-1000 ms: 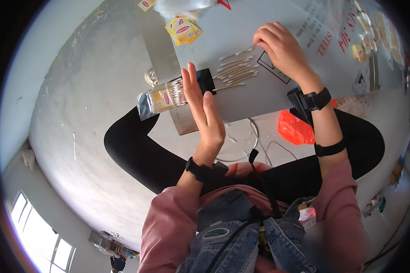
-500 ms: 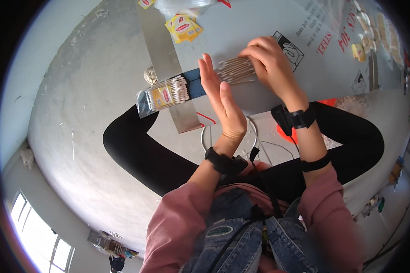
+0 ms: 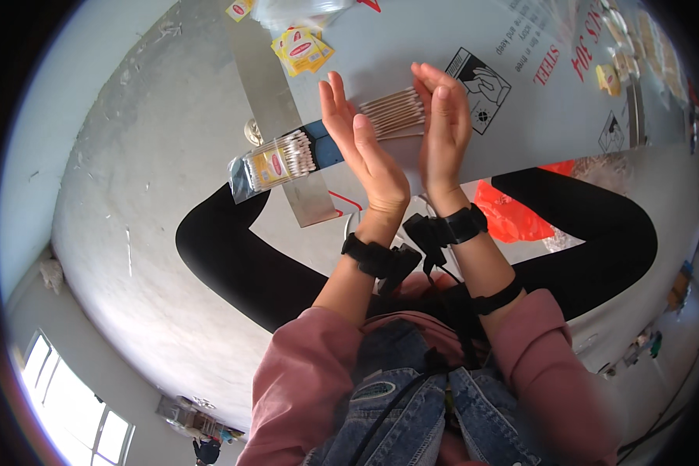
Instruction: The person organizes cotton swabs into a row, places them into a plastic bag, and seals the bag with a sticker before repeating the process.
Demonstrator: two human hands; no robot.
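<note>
A loose bundle of cotton swabs point(image 3: 394, 113) lies on the grey sheet-covered work surface point(image 3: 412, 39), its sticks running roughly left to right. My left hand point(image 3: 365, 155) stands on edge at the left ends of the swabs, fingers stretched. Facing it, my right hand point(image 3: 447, 128) is upright at the right ends, its fingers straight and lightly cupped. The swabs span the gap between the two palms; the left palm hides their left tips. Left of my left hand is a clear plastic bag point(image 3: 243, 180) of cotton swabs with a yellow label card point(image 3: 270, 166), swab heads showing at its opening.
Several yellow label cards point(image 3: 301, 50) are stacked at the far left, below clear plastic bags point(image 3: 299, 11). A dark blue strip point(image 3: 327, 146) lies beside the filled bag. Another yellow packet point(image 3: 607, 79) sits far right. Beneath the surface's near edge is a red plastic bag point(image 3: 512, 213).
My right hand has let go of the swabs and turned its palm toward their right ends. The swabs now lie more evenly lined up. My left hand has shifted slightly left.
</note>
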